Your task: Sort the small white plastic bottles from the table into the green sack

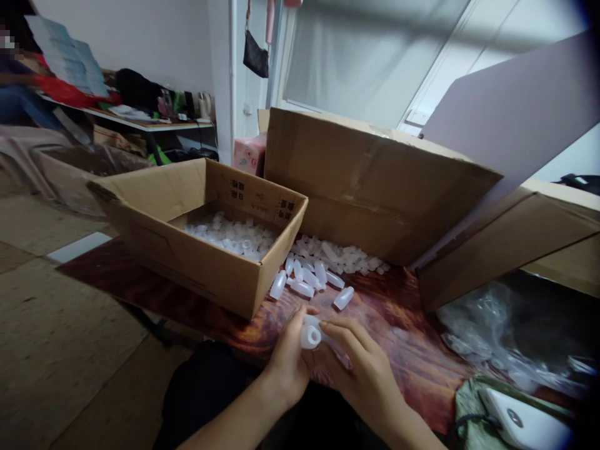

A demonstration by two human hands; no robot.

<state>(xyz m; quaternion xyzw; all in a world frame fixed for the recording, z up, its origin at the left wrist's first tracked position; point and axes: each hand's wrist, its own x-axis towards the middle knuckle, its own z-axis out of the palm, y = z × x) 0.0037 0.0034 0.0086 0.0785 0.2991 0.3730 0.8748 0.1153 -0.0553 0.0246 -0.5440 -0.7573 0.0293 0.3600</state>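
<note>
Reddish table (398, 356), pale wall (154, 37) beyond

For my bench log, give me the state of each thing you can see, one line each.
Left hand: curled around the white piece
Right hand: fingers bent against it, grip partly hidden
White piece: round hole facing the camera
Loose white tubes: lying on the table
Left carton: open, partly filled
Right carton: open, clear plastic inside
</note>
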